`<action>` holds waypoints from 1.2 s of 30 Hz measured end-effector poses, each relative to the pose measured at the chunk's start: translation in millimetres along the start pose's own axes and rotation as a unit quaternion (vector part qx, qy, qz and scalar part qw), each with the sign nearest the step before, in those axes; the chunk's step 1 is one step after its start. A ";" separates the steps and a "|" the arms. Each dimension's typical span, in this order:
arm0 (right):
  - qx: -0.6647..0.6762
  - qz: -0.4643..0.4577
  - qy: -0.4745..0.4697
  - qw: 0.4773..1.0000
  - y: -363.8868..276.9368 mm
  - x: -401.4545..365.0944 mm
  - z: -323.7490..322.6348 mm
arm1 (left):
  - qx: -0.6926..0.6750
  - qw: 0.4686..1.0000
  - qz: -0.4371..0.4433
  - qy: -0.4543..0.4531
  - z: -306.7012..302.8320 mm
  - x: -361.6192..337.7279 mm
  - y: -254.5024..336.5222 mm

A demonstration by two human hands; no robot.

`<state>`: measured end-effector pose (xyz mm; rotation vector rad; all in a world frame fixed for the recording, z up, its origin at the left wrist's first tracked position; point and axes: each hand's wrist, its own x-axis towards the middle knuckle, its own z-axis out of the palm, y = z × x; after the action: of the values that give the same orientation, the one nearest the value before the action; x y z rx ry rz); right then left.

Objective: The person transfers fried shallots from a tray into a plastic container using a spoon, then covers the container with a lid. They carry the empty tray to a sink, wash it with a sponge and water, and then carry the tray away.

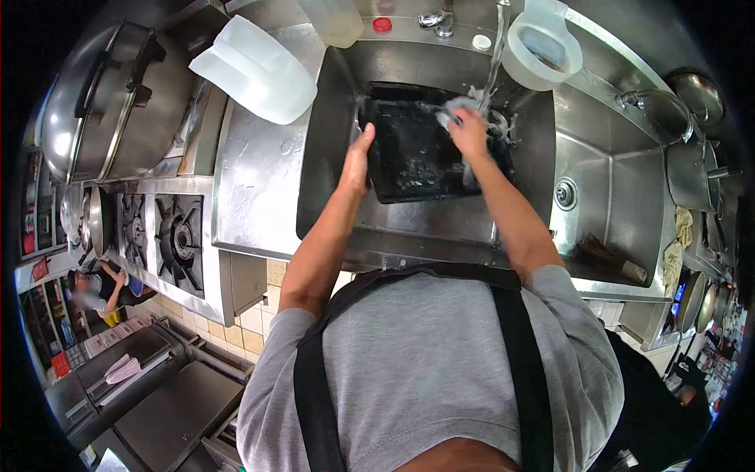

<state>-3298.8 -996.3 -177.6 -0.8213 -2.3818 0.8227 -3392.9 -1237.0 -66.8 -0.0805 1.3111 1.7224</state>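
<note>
A black rectangular tray (417, 149) lies wet in the left sink basin (330, 118). My left hand (358, 161) grips its left edge, thumb up along the side and the other fingers mostly hidden. Over the tray's upper right part, my right hand (469, 135) is closed on a grey-white scrubbing pad (456, 106), slightly blurred and pressed to the surface. A stream of water (497, 55) falls just beside this hand and splashes on the tray.
A white plastic jug (263, 75) lies left of the basin, a strainer tub (543, 47) at the upper right. The right basin (629, 181) holds a brush (617, 259). Stove burners (181, 236) and a large pot (118, 102) are left. Another person (102, 291) is far left.
</note>
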 end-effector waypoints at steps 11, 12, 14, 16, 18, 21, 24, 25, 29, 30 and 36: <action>0.288 -0.050 -0.145 0.945 -168.7 -78.7 4.3 | -0.016 0.999 0.032 -0.001 -11.3 24.4 -19.2; 0.259 -0.069 -0.185 0.945 -169.9 -90.8 -6.2 | -0.029 0.998 -0.062 0.008 -4.8 10.2 -2.7; 0.301 -0.065 -0.239 0.921 -164.3 -106.5 -33.1 | 0.014 0.997 0.065 0.037 0.0 15.3 -5.1; 0.278 -0.094 -0.233 0.927 -143.2 -108.7 -46.8 | 0.019 0.995 0.081 0.057 13.5 -0.4 -4.5; 0.190 -0.148 -0.157 0.958 -103.6 -100.4 -36.9 | 0.048 0.991 0.088 0.092 10.5 -2.6 -6.1; 0.121 -0.121 -0.089 0.981 -46.4 -82.9 -17.2 | 0.071 0.990 0.121 0.034 14.5 -15.4 7.6; 0.019 -0.128 -0.003 0.992 -36.1 -43.7 -13.5 | 0.112 0.989 0.099 0.024 25.3 -27.4 20.7; -0.022 -0.122 0.001 0.992 -36.1 -30.8 -18.7 | 0.130 0.987 0.093 0.014 24.3 -27.7 23.1; -0.212 -0.099 -0.008 0.972 -1.6 -4.4 -34.2 | 0.152 0.981 0.121 -0.003 27.2 -38.4 37.3; -0.257 -0.092 -0.015 0.962 4.2 -3.5 -36.4 | 0.153 0.980 0.129 -0.006 26.7 -38.2 39.9; -0.239 -0.011 -0.141 0.961 18.2 -67.8 -29.1 | 0.160 0.972 0.172 0.021 20.7 -7.8 36.3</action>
<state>-3226.8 -1019.2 -185.9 -0.9013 -2.8968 0.3699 -3404.3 -1225.4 -27.5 0.3141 1.6960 1.7707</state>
